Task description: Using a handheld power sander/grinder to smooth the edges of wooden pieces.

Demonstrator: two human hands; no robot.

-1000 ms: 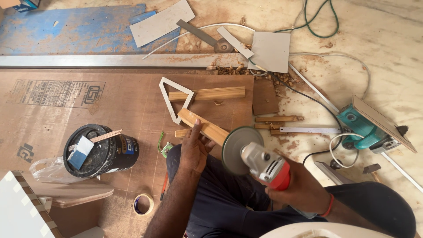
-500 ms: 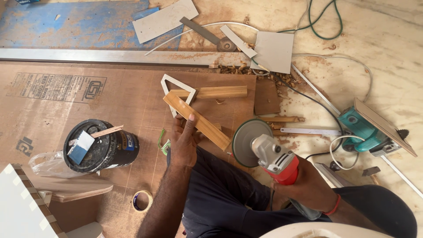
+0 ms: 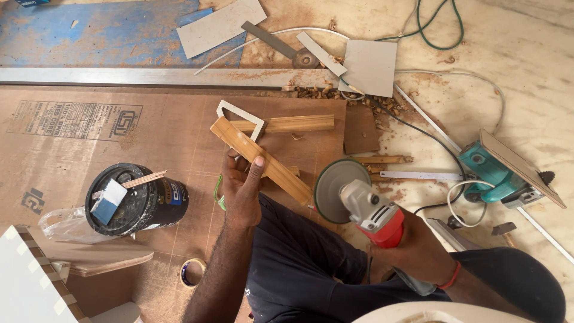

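My left hand (image 3: pixel 242 188) grips a long wooden strip (image 3: pixel 263 160), lifted and slanting from upper left to lower right over a brown plywood sheet (image 3: pixel 89 137). My right hand (image 3: pixel 418 251) holds a red and grey angle grinder (image 3: pixel 371 209); its round disc (image 3: pixel 336 188) faces the strip's lower end, close to it. A white triangular piece (image 3: pixel 239 116) and a second wooden strip (image 3: pixel 293 124) lie on the sheet just beyond the lifted strip.
A black bucket (image 3: pixel 134 203) with a blue-and-white block on top stands at left, with a tape roll (image 3: pixel 192 272) below it. A teal circular saw (image 3: pixel 496 170), cables, grey board offcuts (image 3: pixel 371 66), a long metal straightedge (image 3: pixel 149 76) and wood shavings lie around.
My left hand has raised the wooden strip and swung its far end to the upper left. The grinder has shifted slightly, its disc now near the strip's lower end.
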